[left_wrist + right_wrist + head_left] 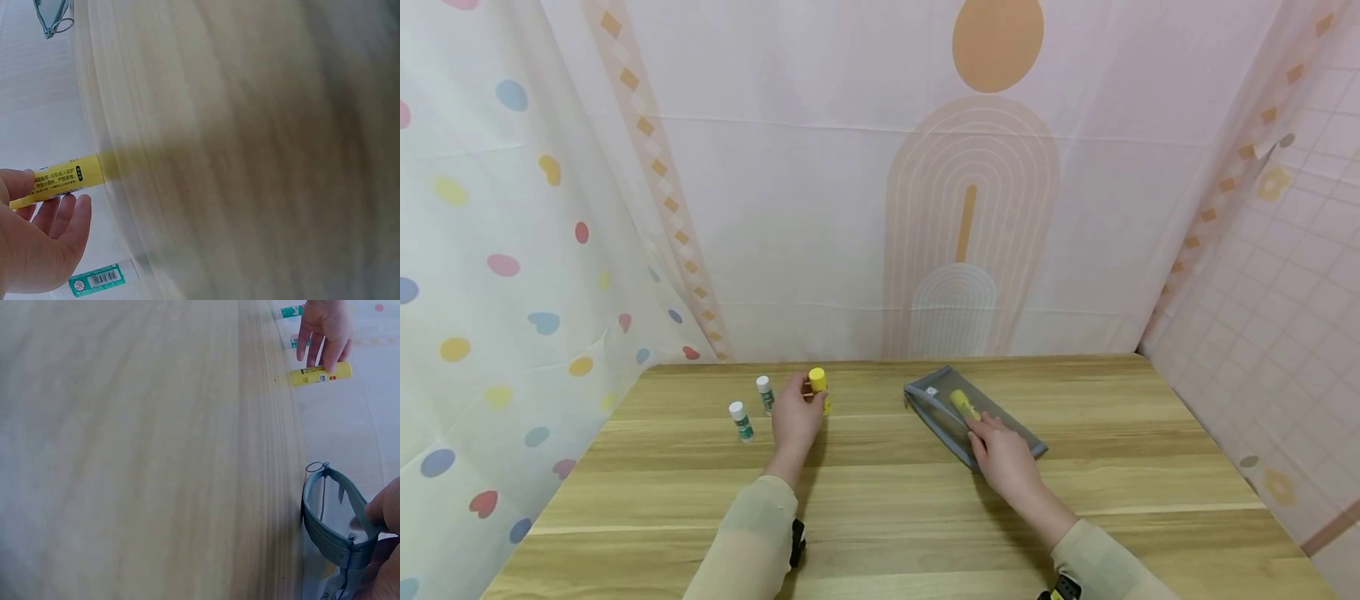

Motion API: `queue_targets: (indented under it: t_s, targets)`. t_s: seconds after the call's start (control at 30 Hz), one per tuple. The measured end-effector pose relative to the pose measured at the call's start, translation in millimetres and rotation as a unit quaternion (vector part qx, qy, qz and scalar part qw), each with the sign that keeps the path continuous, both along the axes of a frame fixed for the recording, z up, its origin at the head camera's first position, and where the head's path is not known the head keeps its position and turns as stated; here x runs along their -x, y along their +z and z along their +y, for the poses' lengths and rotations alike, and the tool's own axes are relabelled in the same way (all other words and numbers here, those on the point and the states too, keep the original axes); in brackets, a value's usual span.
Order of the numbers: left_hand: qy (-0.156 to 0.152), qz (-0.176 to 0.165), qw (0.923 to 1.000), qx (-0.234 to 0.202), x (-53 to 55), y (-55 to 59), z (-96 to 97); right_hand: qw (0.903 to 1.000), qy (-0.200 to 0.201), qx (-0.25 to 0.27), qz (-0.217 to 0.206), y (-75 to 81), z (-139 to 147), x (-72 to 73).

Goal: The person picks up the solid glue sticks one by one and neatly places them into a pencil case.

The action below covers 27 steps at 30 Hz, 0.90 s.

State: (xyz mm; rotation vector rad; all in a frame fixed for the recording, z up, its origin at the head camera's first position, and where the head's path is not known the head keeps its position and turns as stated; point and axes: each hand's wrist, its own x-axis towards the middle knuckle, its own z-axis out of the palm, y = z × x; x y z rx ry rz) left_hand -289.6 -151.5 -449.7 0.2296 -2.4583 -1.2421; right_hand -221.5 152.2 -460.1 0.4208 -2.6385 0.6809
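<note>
My left hand (796,417) holds a yellow glue stick (817,381) upright, thumb on one side and fingers on the other; its base meets the tabletop in the left wrist view. Just left of that hand stand two white-capped glue sticks with green labels, the rear one (764,392) and the nearer one (741,421). On the right lies a grey see-through zip pouch (1011,429), whose edge my right hand (1007,458) grips. The pouch mouth (331,540) gapes in the right wrist view. Inside the pouch shows another yellow glue stick (961,403), partly hidden.
All of this is on a wood-grain table (880,517). A pale patterned curtain (805,208) hangs along the table's back edge, with a dotted curtain (497,333) at the left and a checked one (1277,333) at the right.
</note>
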Motion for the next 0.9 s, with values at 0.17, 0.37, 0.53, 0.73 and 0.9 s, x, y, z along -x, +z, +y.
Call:
queue_targets:
  t_s: [0.17,0.37,0.53,0.73,0.9]
  targets:
    - [-0.003,0.001,1.0,0.006,-1.9,1.1,1.7,1.0,0.001,0.0,0.001,-0.2,0,0.2]
    - [-0.013,-0.003,0.9999,0.009,-3.5,1.8,6.8,1.0,0.0,-0.001,0.003,-0.9,-1,0.7]
    - [-0.022,0.001,0.9998,-0.001,-5.4,1.9,11.8,1.0,0.001,0.001,0.0,0.2,-1,0.1]
    - [-0.039,0.002,0.9991,-0.014,-9.5,3.9,18.3,1.0,0.002,-0.001,-0.005,0.7,0,0.0]
    - [-0.051,-0.001,0.9982,-0.032,-12.4,7.2,25.6,1.0,-0.002,-0.001,-0.008,-0.7,0,1.3]
